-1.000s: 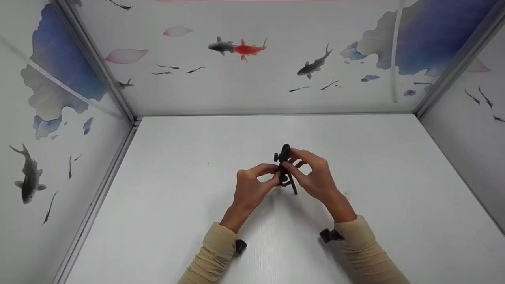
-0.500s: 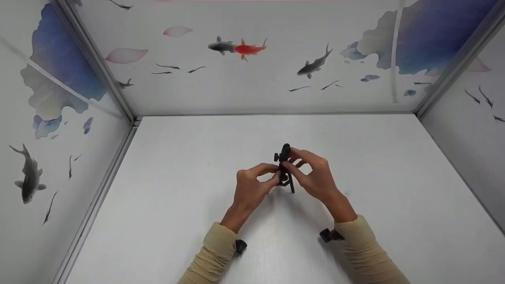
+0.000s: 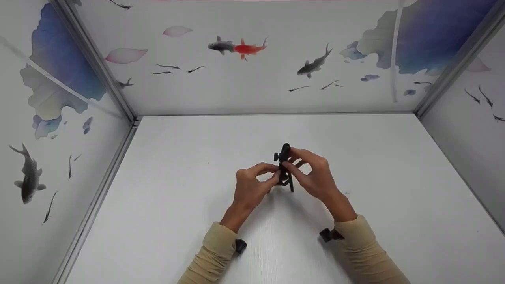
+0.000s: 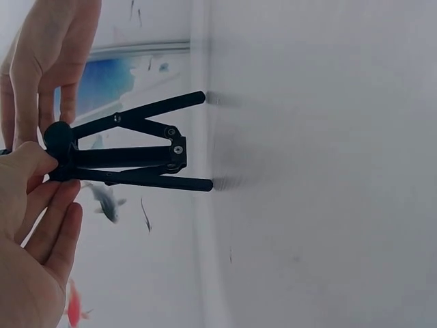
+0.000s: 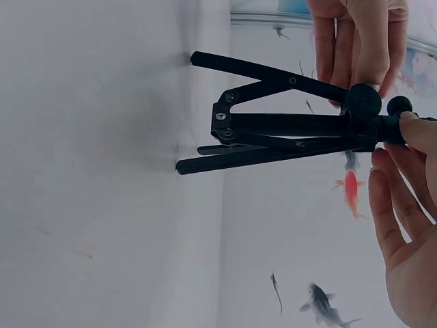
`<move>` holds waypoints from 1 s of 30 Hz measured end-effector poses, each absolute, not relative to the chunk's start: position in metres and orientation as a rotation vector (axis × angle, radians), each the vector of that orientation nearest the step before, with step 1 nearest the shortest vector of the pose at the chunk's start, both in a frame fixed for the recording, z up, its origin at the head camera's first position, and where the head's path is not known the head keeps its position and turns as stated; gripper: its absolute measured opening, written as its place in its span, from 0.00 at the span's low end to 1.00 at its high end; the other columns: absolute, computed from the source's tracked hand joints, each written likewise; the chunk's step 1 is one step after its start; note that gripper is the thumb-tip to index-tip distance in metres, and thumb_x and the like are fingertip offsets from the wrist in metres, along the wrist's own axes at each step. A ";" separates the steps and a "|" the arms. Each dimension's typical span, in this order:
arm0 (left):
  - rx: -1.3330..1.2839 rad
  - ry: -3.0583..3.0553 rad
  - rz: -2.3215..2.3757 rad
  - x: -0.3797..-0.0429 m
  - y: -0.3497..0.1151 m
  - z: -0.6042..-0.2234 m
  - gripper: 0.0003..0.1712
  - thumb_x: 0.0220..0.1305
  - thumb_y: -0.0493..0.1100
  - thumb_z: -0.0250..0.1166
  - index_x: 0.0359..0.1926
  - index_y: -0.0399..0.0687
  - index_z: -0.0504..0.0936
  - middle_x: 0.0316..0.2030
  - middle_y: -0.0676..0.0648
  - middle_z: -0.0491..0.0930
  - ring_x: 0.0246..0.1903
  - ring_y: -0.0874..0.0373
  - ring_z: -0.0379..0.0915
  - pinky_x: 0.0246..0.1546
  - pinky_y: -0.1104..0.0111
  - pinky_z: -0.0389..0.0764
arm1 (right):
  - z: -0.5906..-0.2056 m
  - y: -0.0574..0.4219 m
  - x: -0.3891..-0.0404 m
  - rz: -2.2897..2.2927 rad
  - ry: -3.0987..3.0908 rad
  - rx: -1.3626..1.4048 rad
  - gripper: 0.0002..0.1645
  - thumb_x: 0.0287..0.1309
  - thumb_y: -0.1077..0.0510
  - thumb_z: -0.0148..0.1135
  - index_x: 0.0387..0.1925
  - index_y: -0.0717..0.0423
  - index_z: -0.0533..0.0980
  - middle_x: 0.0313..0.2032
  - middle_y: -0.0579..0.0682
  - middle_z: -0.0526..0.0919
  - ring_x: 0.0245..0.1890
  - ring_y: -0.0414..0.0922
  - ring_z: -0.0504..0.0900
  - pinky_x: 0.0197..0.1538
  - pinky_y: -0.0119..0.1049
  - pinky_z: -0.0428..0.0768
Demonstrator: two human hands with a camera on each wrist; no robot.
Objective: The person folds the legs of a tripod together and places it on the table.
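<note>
A small black tripod [image 3: 285, 151] is held upright between both hands over the middle of the white table, its legs partly spread. My left hand [image 3: 250, 187] pinches it around the collar with thumb and fingers, by a round knob [image 5: 362, 101]. My right hand [image 3: 317, 175] grips the upper column just above. In the right wrist view a second, smaller knob [image 5: 399, 105] sits higher up the column. Hinged braces [image 4: 147, 126] join the legs [image 4: 164, 183] to the centre post [image 4: 123, 157]. The leg tips point down, close to the tabletop.
The white table [image 3: 177, 157] is enclosed by a back wall [image 3: 268, 94] and side walls printed with fish and leaves. Metal frame rails [image 3: 100, 67] run up the corners. Dark wrist cameras [image 3: 240, 246] sit at both beige sleeves [image 3: 219, 240].
The visible tripod leg in the head view has swung slightly left and inward, closer to the column. Both hands have stayed nearly in place.
</note>
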State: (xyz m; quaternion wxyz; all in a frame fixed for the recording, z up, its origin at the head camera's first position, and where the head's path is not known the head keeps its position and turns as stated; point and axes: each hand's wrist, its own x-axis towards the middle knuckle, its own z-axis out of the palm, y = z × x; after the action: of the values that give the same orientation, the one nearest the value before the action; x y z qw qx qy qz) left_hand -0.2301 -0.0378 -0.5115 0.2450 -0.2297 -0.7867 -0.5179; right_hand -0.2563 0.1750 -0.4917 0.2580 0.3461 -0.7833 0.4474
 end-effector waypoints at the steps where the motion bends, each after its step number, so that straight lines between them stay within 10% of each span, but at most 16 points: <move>1: -0.634 -2.145 -1.414 -0.231 -0.038 -0.512 0.06 0.68 0.37 0.76 0.45 0.48 0.94 0.40 0.53 0.95 0.44 0.65 0.92 0.53 0.66 0.90 | -0.491 0.175 -0.256 1.213 -2.125 0.937 0.25 0.64 0.68 0.76 0.62 0.56 0.84 0.47 0.51 0.93 0.42 0.48 0.91 0.38 0.42 0.91; 18: -0.785 -2.389 -1.610 -0.245 -0.069 -0.516 0.11 0.68 0.43 0.78 0.49 0.45 0.92 0.42 0.51 0.95 0.41 0.63 0.93 0.47 0.65 0.91 | -0.487 0.194 -0.255 1.211 -2.540 0.763 0.24 0.68 0.69 0.58 0.61 0.47 0.82 0.50 0.46 0.91 0.48 0.43 0.88 0.43 0.42 0.85; 30: -0.895 -2.601 -1.489 -0.249 -0.076 -0.522 0.08 0.67 0.35 0.76 0.46 0.42 0.93 0.41 0.45 0.95 0.40 0.58 0.93 0.44 0.72 0.89 | -0.493 0.194 -0.254 0.980 -3.004 0.864 0.13 0.66 0.55 0.68 0.50 0.40 0.89 0.44 0.38 0.93 0.41 0.43 0.86 0.41 0.41 0.78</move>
State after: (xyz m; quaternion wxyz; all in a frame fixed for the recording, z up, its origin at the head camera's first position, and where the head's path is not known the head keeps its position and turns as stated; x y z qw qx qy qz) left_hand -0.2492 -0.0762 -0.5221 0.0068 -0.2862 -0.8316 -0.4760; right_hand -0.2536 0.1940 -0.4929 -0.0672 0.2631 -0.9150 0.2983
